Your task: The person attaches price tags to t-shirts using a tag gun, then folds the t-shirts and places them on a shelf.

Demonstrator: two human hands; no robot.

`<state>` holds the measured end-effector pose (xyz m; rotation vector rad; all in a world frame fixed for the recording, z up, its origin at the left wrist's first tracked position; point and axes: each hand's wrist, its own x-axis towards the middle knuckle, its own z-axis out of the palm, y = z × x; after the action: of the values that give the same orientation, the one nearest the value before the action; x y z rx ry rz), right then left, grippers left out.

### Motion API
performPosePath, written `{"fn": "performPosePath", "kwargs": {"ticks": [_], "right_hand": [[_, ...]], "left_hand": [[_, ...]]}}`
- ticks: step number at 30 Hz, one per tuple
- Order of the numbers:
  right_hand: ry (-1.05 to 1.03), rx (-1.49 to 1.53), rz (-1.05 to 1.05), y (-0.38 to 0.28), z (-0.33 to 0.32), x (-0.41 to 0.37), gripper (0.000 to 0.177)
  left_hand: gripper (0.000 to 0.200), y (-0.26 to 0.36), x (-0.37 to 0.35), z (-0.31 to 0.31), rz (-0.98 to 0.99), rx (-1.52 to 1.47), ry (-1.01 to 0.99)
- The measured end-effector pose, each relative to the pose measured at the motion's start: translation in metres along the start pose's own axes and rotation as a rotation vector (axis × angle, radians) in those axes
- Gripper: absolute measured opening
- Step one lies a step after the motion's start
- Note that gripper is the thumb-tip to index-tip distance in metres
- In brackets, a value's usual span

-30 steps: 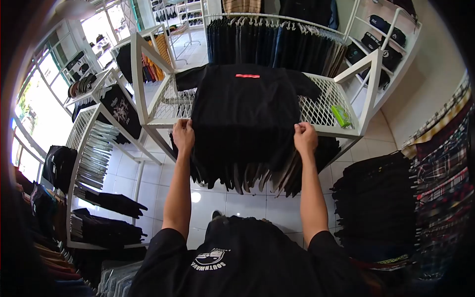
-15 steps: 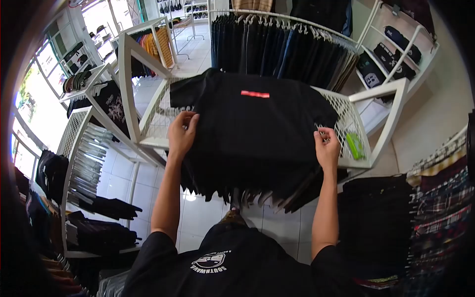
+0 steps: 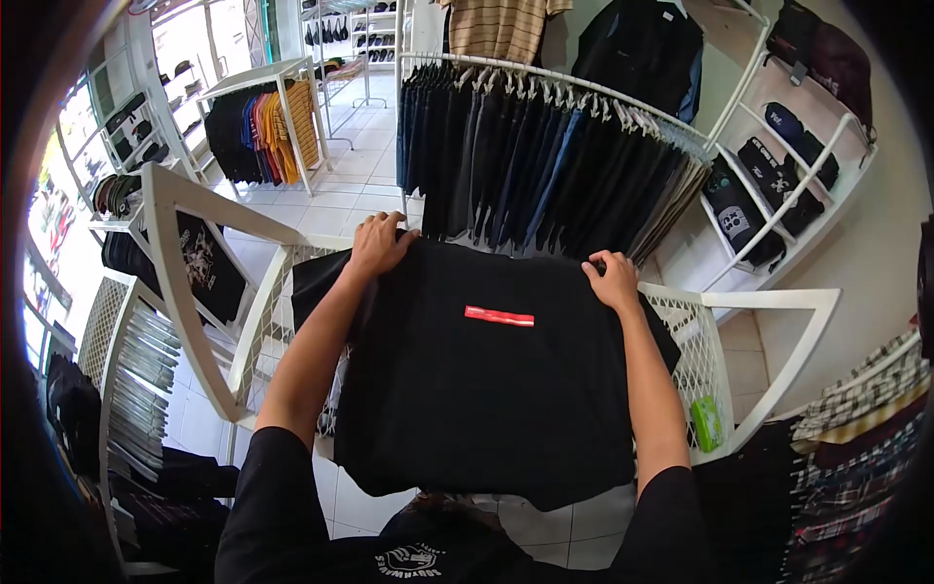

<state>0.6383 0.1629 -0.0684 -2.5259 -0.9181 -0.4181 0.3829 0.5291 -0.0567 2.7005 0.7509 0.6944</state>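
A black T-shirt (image 3: 486,389) with a red printed bar (image 3: 499,316) lies spread over the white mesh-topped rack, its lower part reaching over the near edge. My left hand (image 3: 381,245) pinches the shirt's far edge near the left shoulder. At the right shoulder, my right hand (image 3: 613,278) has its fingers closed on the same far edge. Both sleeves spread out sideways beyond my hands.
White rack frames (image 3: 199,209) rise at both sides of the shirt. A green packet (image 3: 706,422) sits on the mesh at right. Hanging trousers (image 3: 486,156) stand beyond, caps (image 3: 769,175) on shelves at right, plaid shirts (image 3: 856,457) at lower right.
Both hands have moved from the shirt's sides to its far edge near the shoulders. The shirt and rack appear lower in view, and the shirt's bottom edge now hangs nearer my body.
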Motion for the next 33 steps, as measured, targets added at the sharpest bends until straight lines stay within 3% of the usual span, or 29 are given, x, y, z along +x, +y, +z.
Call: {"fn": "performPosePath", "kwargs": {"ticks": [1, 2, 3, 4, 6, 8, 10, 12, 15, 18, 19, 22, 24, 25, 33], "right_hand": [[-0.004, -0.001, 0.0, 0.003, 0.004, 0.011, 0.034], [-0.206, 0.04, 0.148, 0.006, 0.007, 0.022, 0.039], [-0.405, 0.081, 0.296, 0.011, 0.01, 0.032, 0.045], [-0.401, 0.08, 0.293, 0.017, 0.015, 0.039, 0.045], [-0.613, 0.101, 0.28, 0.019, 0.017, 0.049, 0.051], [-0.623, 0.176, 0.202, 0.016, 0.009, 0.049, 0.049], [-0.353, 0.296, 0.142, 0.002, -0.003, 0.045, 0.046], [-0.304, 0.343, 0.094, -0.007, -0.023, 0.042, 0.046], [-0.021, 0.435, -0.074, -0.026, -0.06, 0.03, 0.043], [0.032, 0.475, -0.036, -0.031, -0.102, 0.019, 0.04], [0.142, 0.547, -0.121, -0.029, -0.109, 0.014, 0.038], [0.06, 0.574, -0.072, -0.029, -0.151, -0.01, 0.025], [0.137, 0.604, -0.236, -0.039, -0.176, -0.035, 0.022], [0.196, 0.601, -0.336, -0.049, -0.19, -0.05, 0.024], [0.224, 0.781, -0.453, -0.136, -0.261, -0.15, 0.019]], "left_hand": [[0.053, -0.005, 0.009, 0.002, -0.088, -0.004, -0.091], [0.053, -0.008, 0.017, 0.004, -0.091, -0.006, -0.091], [0.056, -0.012, 0.024, 0.004, -0.23, 0.03, -0.27], [0.06, -0.014, 0.03, 0.004, -0.366, 0.066, -0.446], [0.059, -0.02, 0.038, 0.004, -0.381, 0.072, -0.467], [0.054, -0.03, 0.042, 0.002, -0.16, -0.248, -0.544], [0.048, -0.024, 0.034, -0.004, -0.132, -0.347, -0.416], [0.038, -0.012, 0.024, -0.015, -0.013, -0.471, -0.069], [0.033, 0.012, 0.004, -0.059, 0.007, -0.465, 0.021], [0.028, 0.03, -0.023, -0.102, 0.033, -0.455, 0.153], [0.028, 0.036, -0.034, -0.119, 0.07, -0.441, 0.26], [0.026, 0.054, -0.078, -0.167, 0.16, -0.386, 0.505], [0.023, 0.065, -0.114, -0.2, 0.209, -0.331, 0.625], [0.021, 0.071, -0.135, -0.217, 0.187, -0.305, 0.662], [0.02, 0.087, -0.301, -0.335, 0.052, -0.139, 0.886]]}}
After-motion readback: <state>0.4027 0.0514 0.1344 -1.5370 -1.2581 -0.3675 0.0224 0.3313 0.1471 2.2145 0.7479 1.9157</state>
